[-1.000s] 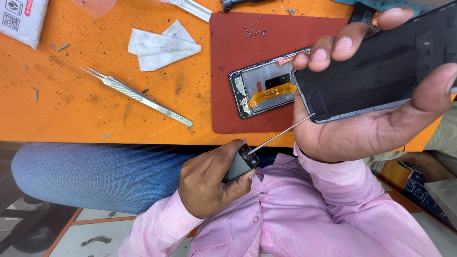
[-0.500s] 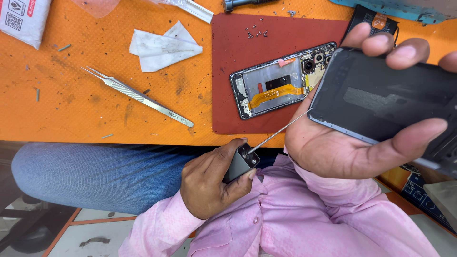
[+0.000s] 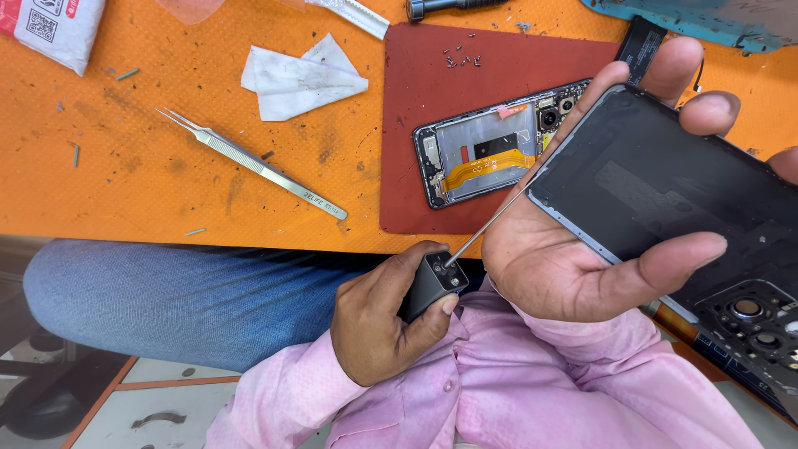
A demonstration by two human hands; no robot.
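Observation:
My right hand [image 3: 573,266] is shut on a black phone back cover [image 3: 665,199], inner side up, its camera rings at the lower right. My left hand [image 3: 382,324] grips a dark block-shaped tool [image 3: 431,287] above my lap. Its thin metal rod [image 3: 490,224] slants up to the cover's left corner. An opened phone body [image 3: 486,154] with an orange flex cable lies on the dark red mat [image 3: 416,108], just beyond my right hand.
Metal tweezers [image 3: 258,166] and a crumpled white wipe [image 3: 299,79] lie on the orange table [image 3: 125,166]. Several tiny screws [image 3: 461,58] sit on the mat. A white packet [image 3: 50,29] is at the far left corner, a teal object [image 3: 706,17] at the top right.
My right hand has carried the back cover to the right and lower, uncovering more of the opened phone on the mat. My left hand keeps the tool in the same spot.

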